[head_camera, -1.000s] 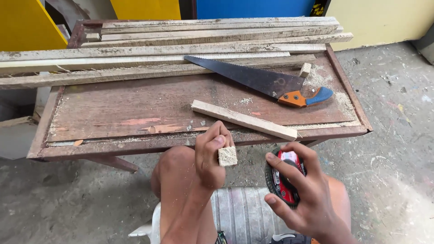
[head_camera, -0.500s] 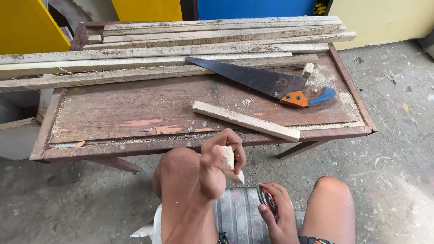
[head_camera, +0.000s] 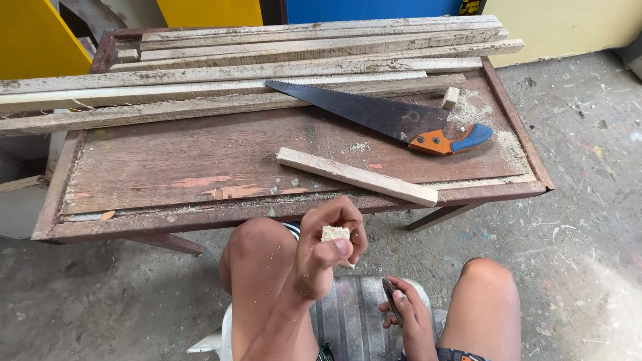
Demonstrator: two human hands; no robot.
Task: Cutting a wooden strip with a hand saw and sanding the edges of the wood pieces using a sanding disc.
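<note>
Head view: left hand (head_camera: 328, 251) pinches a small wood block (head_camera: 334, 234) between thumb and fingers, above the knees, near the worn workbench (head_camera: 167, 157) edge. Right hand (head_camera: 404, 314) low between the thighs, closed around a dark flat object (head_camera: 390, 299), kind unclear. Handsaw (head_camera: 381, 117) and wood strip (head_camera: 356, 176) lie on the bench.

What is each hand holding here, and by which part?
Left hand pinches a small wood block by its sides. Right hand grips a dark object; unclear what.
</note>
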